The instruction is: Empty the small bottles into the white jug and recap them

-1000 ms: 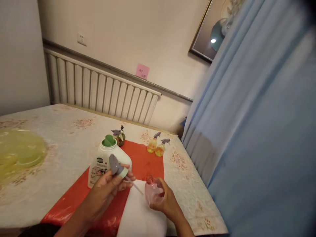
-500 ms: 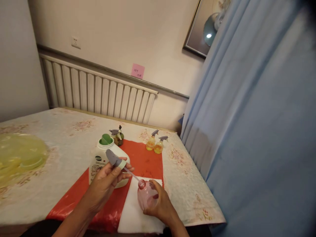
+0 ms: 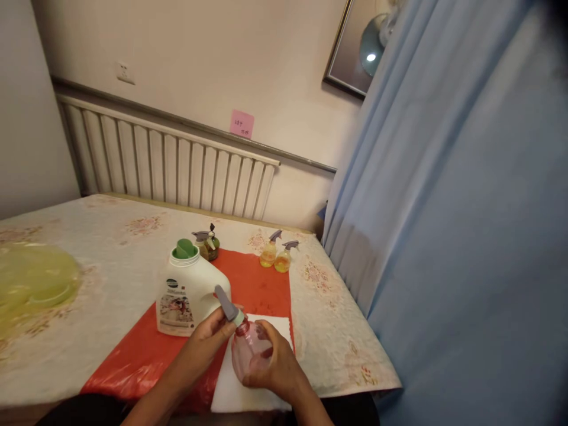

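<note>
Pink bottle point(image 3: 241, 357), held by the right hand point(image 3: 280, 370); the left hand point(image 3: 212, 335) grips the grey spray head point(image 3: 226, 303) at its mouth; tilted seating could cross-thread it.

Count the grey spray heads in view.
4: one grey head at the mouth of the pink bottle, in the left hand; one each on two yellow bottles near the red sheet; one behind the white jug, which may hide more.
</note>
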Available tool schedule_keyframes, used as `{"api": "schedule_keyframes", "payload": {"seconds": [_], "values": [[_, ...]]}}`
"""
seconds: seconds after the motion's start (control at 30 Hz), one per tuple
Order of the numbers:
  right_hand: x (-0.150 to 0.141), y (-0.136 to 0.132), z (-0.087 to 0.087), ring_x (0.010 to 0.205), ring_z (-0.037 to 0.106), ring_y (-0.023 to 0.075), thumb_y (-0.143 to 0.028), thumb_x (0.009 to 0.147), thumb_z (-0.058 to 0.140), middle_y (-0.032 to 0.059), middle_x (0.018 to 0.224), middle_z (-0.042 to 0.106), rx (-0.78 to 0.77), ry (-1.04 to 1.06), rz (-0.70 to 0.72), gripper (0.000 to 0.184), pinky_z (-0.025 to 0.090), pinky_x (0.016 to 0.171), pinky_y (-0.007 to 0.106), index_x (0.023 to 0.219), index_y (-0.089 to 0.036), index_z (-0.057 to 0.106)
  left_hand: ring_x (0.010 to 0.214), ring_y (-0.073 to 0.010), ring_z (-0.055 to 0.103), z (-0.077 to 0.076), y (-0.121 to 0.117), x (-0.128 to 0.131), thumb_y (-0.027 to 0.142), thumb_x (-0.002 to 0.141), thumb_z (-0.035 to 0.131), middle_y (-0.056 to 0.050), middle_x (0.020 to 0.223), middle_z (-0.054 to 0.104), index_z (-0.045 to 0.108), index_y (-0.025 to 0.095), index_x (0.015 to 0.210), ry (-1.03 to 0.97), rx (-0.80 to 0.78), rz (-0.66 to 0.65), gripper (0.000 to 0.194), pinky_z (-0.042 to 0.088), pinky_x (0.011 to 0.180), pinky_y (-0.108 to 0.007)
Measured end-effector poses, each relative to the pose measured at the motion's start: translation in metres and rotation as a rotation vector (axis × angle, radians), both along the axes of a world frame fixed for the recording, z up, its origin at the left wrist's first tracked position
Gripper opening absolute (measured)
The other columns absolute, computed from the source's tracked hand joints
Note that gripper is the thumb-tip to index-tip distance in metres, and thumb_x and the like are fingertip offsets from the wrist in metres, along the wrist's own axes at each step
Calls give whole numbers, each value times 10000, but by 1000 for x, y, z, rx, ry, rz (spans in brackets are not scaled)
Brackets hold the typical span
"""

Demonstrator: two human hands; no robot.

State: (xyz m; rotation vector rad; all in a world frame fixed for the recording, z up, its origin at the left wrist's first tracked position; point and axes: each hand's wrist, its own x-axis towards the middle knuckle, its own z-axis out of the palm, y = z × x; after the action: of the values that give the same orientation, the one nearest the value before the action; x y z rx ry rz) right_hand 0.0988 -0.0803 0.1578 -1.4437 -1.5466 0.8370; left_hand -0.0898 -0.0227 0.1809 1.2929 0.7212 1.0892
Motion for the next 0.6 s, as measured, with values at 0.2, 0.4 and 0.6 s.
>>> {"api": "schedule_keyframes", "payload": {"seconds": [0.2,0.4,0.6], "values": [[-2,-1,9,1126,562,269,-154,408,860,71,1252,596,-73,19,17,965,506,828,327,1298,-237,498,1042,-228,606,-5,0,-2,418,870,619,-17,1085,696,631,233,1126,71,51,-48,316,451,942,-306],[1,-1,-1,1130,557,266,-161,414,852,64,1267,577,-50,0,11,971,491,887,354,1311,-249,493,1179,-284,557,-2,0,-1,412,837,655,-38,1171,689,644,223,1157,147,63,-85,372,450,974,-331],[-1,-2,-1,1097,572,260,-150,409,856,57,1234,593,-50,10,2,966,498,874,353,1303,-250,506,1228,-307,523,5,-4,-4,411,854,634,-37,1215,680,663,258,1161,179,94,-66,344,428,1012,-369]]}}
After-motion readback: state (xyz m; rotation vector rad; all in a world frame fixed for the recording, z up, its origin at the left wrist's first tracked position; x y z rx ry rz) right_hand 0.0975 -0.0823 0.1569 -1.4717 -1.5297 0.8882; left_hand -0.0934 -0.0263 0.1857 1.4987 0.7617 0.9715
